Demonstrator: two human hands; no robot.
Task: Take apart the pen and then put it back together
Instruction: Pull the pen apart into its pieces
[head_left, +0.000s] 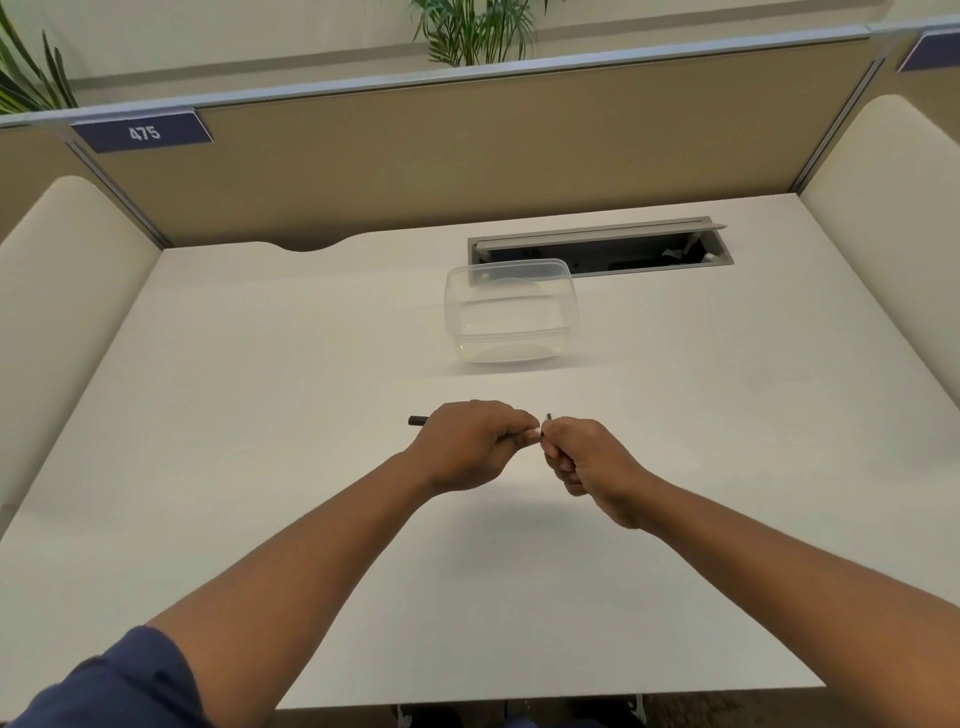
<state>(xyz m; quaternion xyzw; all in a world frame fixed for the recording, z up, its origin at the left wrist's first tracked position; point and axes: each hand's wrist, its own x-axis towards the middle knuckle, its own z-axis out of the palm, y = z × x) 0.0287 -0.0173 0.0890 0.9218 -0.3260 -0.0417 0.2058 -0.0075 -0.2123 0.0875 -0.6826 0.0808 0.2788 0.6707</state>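
Both hands hold a pen above the middle of the white desk (311, 519). My left hand (467, 447) grips the pen's body, whose dark end (417, 419) sticks out to the left of the fist. A short white section of the pen (534, 434) shows between the two hands. My right hand (592, 467) pinches the pen's other end, and a small dark tip (549, 417) pokes up above its fingers. Most of the pen is hidden inside the fists. I cannot tell whether the parts are joined or apart.
A clear plastic container (511, 314) stands behind the hands, right of centre. Behind it is an open grey cable tray (597, 244) set in the desk. Beige partitions enclose the desk at the back and sides; the near edge (519, 699) lies close to my body.
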